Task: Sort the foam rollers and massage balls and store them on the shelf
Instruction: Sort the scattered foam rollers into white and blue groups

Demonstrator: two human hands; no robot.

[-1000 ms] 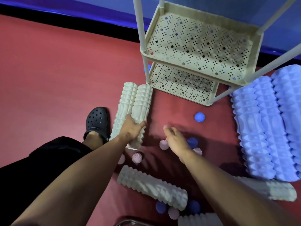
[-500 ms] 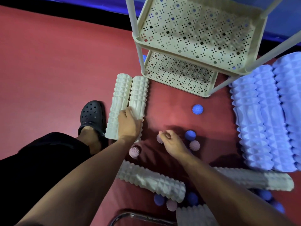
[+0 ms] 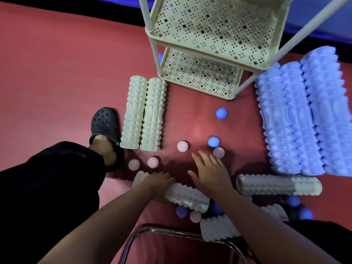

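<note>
My left hand (image 3: pixel 158 182) rests across the left part of a cream foam roller (image 3: pixel 187 196) lying slantwise on the red floor, fingers reaching over it. My right hand (image 3: pixel 209 170) hovers beside it with spread fingers, holding nothing, just short of a pink spiky ball (image 3: pixel 218 151). Two cream rollers (image 3: pixel 142 116) lie side by side left of the cream shelf (image 3: pixel 152 33). Three blue rollers (image 3: pixel 301 119) lie together on the right. More pink balls (image 3: pixel 182 146) (image 3: pixel 153 162) and blue balls (image 3: pixel 213 141) (image 3: pixel 221 113) are scattered between.
Another cream roller (image 3: pixel 280 184) lies crosswise at the right, and one more (image 3: pixel 219 227) sits near a metal chair frame (image 3: pixel 171 231). Further balls (image 3: pixel 182 211) lie under my arms. My foot in a black clog (image 3: pixel 105 122) stands left of the paired rollers.
My left hand left the paired cream rollers and drew back onto the slanted roller. My right hand uncurled, spread its fingers and pulled back from the pink ball.
</note>
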